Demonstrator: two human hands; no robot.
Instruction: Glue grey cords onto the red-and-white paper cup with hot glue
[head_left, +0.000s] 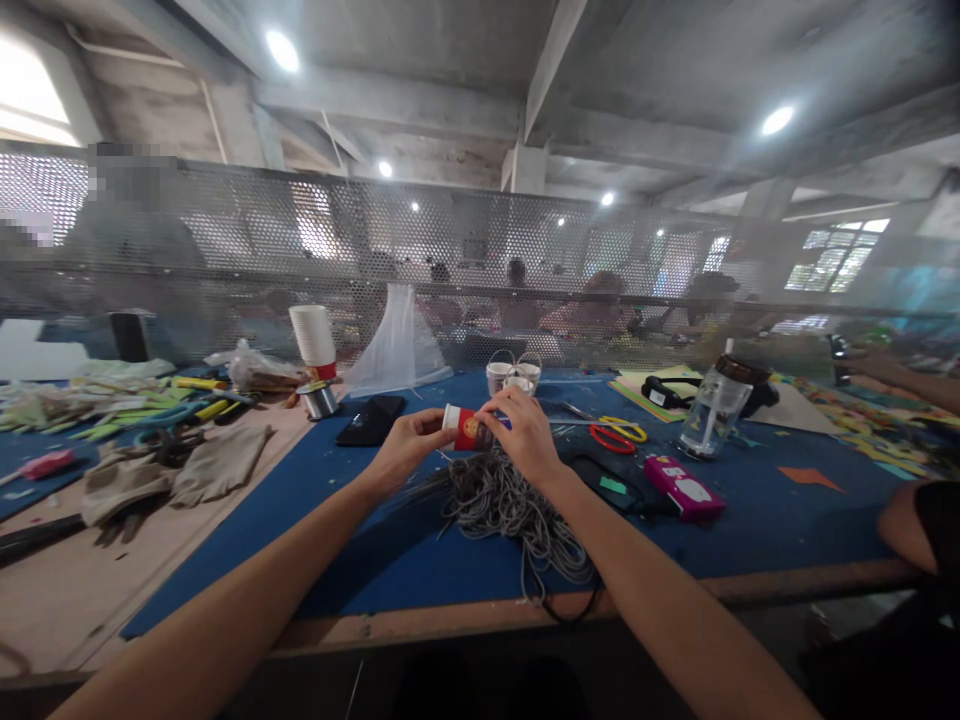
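A red and white paper cup (466, 430) lies sideways in the air above the blue mat, with grey strands round its right end. My left hand (409, 445) pinches its white end. At the other end, the closed fingers of my right hand (525, 430) grip the cup from above; whether they also hold cord is hidden. A small blue item (507, 424) shows by the right fingers, too little of it to name. Just below both hands is a loose heap of grey cord (510, 505). Three small white cups with wire-like handles (517, 375) stand beyond.
A black phone (371, 420) and stacked paper cups (313, 337) are on the left, near work gloves (221, 465). Scissors with red and yellow handles (619, 435), a magenta box (684, 488) and a clear bottle (712, 410) lie right. Someone's knee (907, 525) touches the right edge.
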